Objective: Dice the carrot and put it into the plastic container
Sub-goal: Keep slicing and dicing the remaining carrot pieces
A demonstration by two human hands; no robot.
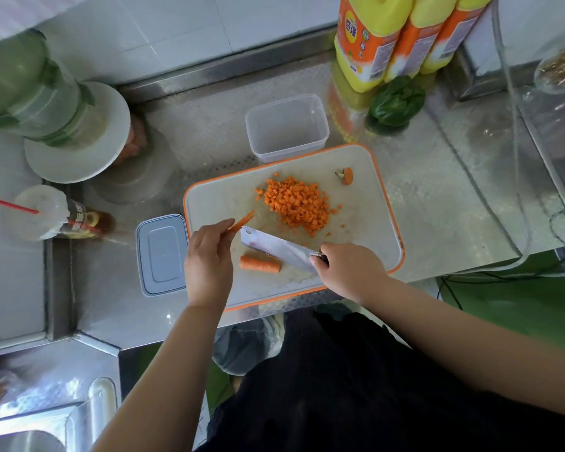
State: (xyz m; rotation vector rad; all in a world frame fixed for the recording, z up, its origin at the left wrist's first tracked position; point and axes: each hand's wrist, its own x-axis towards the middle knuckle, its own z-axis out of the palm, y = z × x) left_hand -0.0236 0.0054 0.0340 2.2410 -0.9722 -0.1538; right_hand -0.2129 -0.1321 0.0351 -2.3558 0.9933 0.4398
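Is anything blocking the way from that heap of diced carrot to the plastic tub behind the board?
Nothing visible does. The diced carrot lies on the cutting board, and the plastic container stands open and empty just past the board's far edge. Its lid lies off to the left; the carrot end sits aside.

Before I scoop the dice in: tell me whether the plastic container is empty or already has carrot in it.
Empty. The plastic container shows only its clear bottom; the diced carrot is piled on the cutting board.

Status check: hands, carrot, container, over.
Left hand pinches carrot strips; right hand grips cleaver. Diced pile on board, carrot chunk uncut. Container empty, unobstructed.
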